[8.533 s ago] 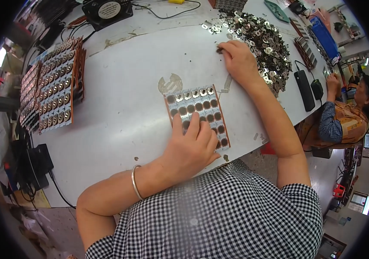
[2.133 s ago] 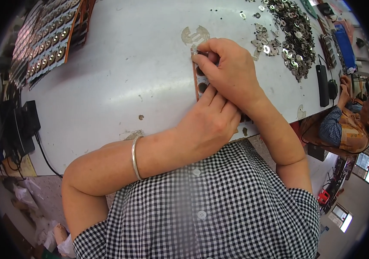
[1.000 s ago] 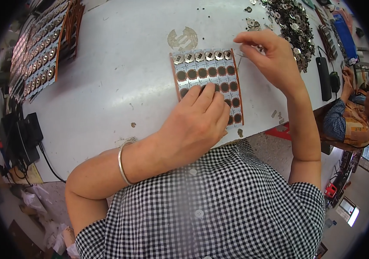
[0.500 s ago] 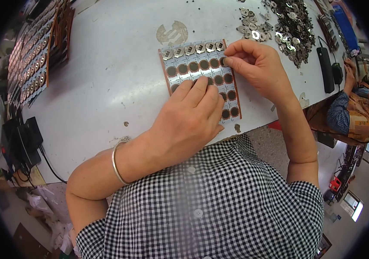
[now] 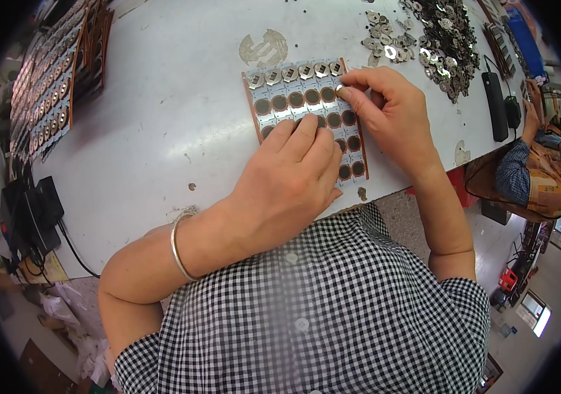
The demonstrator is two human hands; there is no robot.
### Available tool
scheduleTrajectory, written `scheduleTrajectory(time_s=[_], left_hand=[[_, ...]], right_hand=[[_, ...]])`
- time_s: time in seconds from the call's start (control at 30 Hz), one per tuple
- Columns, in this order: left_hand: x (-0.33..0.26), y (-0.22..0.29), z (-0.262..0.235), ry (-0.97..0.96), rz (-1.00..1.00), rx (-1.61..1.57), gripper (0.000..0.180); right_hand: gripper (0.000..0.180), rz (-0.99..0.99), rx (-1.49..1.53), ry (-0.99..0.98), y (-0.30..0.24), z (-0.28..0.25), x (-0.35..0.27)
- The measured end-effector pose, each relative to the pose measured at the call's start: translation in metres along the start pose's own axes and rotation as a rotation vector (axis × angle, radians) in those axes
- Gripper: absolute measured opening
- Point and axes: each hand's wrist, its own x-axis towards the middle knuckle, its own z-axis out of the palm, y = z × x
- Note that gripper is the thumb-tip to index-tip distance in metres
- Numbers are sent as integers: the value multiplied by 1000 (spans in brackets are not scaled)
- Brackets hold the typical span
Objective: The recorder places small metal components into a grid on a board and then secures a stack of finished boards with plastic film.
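Observation:
A flat panel (image 5: pixel 306 113) with light-blue strips and orange-brown side edges lies on the table before me. Silver metal discs (image 5: pixel 289 73) with small cut-outs fill its far row, while the rows nearer me show dark round spots with reddish rims. My left hand (image 5: pixel 290 174) lies across the panel's middle, fingers stretched out and covering several spots. At the right end of the second row, my right hand (image 5: pixel 395 108) pinches a small shiny metal disc (image 5: pixel 340 87) between thumb and forefinger, partly hidden by the fingertips.
Loose metal discs (image 5: pixel 448 52) are heaped at the far right. Stacked panels (image 5: pixel 57 85) stand at the far left. Beside the heap is a black power strip (image 5: pixel 494 105); a black device (image 5: pixel 34 207) with a cable sits at left. Another person (image 5: pixel 533 174) sits at right.
The right hand has turned slightly, and a bright disc edge now shows at its fingertips. My left hand stays in place on the panel.

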Motion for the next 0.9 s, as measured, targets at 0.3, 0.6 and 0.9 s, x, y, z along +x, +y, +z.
scheduleTrajectory(time_s=[0.3, 0.6, 0.9], left_hand=[[-1, 2, 1, 10, -10, 8, 59], [1, 0, -1, -4, -4, -2, 59], [1, 1, -2, -18, -9, -3, 59]], right_hand=[[22, -89, -83, 93, -5, 11, -14], [19, -92, -94, 148, 12, -9, 2], [23, -8, -238, 122, 41, -22, 29]])
